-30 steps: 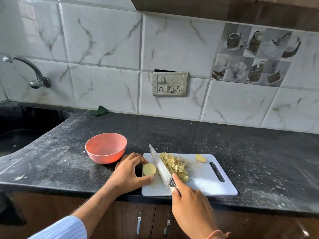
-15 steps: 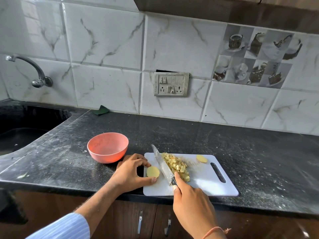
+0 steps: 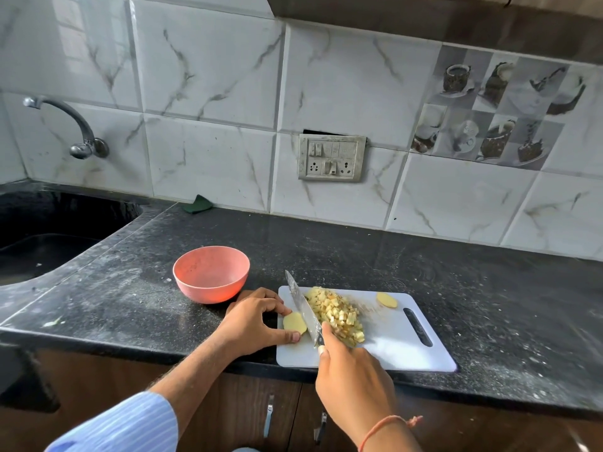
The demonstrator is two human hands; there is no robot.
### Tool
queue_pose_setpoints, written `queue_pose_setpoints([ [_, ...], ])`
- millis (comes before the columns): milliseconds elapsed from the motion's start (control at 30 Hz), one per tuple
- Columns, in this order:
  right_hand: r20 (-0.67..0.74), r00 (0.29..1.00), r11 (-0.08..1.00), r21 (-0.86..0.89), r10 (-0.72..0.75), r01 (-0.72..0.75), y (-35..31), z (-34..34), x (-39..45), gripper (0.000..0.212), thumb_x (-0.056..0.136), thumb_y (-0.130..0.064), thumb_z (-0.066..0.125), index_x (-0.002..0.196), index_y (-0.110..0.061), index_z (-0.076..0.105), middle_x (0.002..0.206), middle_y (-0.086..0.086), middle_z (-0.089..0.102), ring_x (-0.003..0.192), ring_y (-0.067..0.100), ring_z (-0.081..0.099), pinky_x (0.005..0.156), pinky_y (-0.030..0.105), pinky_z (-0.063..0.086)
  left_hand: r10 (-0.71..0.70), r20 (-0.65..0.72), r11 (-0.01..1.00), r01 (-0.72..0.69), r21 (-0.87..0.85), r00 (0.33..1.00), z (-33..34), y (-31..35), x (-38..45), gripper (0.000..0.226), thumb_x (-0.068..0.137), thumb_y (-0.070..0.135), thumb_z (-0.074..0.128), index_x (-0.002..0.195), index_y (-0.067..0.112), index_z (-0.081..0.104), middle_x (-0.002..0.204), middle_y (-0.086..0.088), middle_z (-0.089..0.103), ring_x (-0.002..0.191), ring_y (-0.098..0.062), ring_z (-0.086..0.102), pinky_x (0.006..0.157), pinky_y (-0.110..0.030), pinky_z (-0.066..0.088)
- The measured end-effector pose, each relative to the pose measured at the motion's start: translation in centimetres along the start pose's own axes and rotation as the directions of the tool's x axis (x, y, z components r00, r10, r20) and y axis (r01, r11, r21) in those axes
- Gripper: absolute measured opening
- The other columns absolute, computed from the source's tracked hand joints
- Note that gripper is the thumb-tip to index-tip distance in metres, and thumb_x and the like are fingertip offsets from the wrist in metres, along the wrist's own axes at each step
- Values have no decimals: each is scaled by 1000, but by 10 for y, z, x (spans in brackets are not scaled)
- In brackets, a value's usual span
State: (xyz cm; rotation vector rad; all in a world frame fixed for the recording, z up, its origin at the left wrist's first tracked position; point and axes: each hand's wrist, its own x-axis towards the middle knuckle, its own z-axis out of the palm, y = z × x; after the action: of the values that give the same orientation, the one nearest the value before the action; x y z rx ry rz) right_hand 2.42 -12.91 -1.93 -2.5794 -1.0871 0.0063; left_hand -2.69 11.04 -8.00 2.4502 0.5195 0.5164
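Pink bowl (image 3: 211, 274) stands on the black speckled counter (image 3: 489, 305), just left of a white cutting board (image 3: 391, 350). Next comes the left hand (image 3: 253, 324), lying at the board's left edge. Its thumb and curled fingers pinch a round potato slice (image 3: 294, 322), which lies flat on the near-left part of the board. Just right of the slice and touching it is the knife (image 3: 305, 309), blade on edge. Its long axis runs from the handle near the person to a tip pointing away and slightly left, past the board's far edge toward the bowl. The right hand (image 3: 354, 376) grips the handle closed, one finger stretched forward at the heel of the blade. Against the blade's right face sits a heap of diced potato (image 3: 337, 316). Further right, near the far edge, lies a second slice (image 3: 387, 300), apart from the heap.
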Motion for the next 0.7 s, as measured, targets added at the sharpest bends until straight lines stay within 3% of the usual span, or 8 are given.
queue_pose_setpoints([
  [133,-10,1000,999,-39,-12,11,-4,7,6,55,110,-38,35,164,-34,21,109,3,71,101,22,69,84,37,59,-8,-9,1000,8,17,1000,0,2,-2,93,44,105,62,113,45,77,120,32,53,118,0,48,102,-35,47],
  [267,-29,998,997,-57,-60,58,6,8,-7,59,111,-37,36,166,-32,16,98,-1,72,87,15,69,74,30,58,-24,-24,1000,24,6,999,-1,3,-3,83,48,94,76,112,41,78,119,30,54,114,-1,52,94,-24,49],
  [400,-50,998,999,19,-34,35,11,8,-11,58,112,-39,34,167,-34,16,92,-5,71,79,8,65,64,21,48,-41,-25,999,41,-7,999,-2,4,-4,78,48,91,80,109,41,79,117,30,55,112,0,54,93,-25,51],
  [700,-58,998,998,64,-16,20,8,-2,-10,57,112,-42,32,166,-38,16,102,-8,71,79,7,57,54,19,36,-54,-63,998,53,-28,997,0,4,-5,70,49,86,85,102,41,80,113,28,57,108,2,54,85,-17,45],
])
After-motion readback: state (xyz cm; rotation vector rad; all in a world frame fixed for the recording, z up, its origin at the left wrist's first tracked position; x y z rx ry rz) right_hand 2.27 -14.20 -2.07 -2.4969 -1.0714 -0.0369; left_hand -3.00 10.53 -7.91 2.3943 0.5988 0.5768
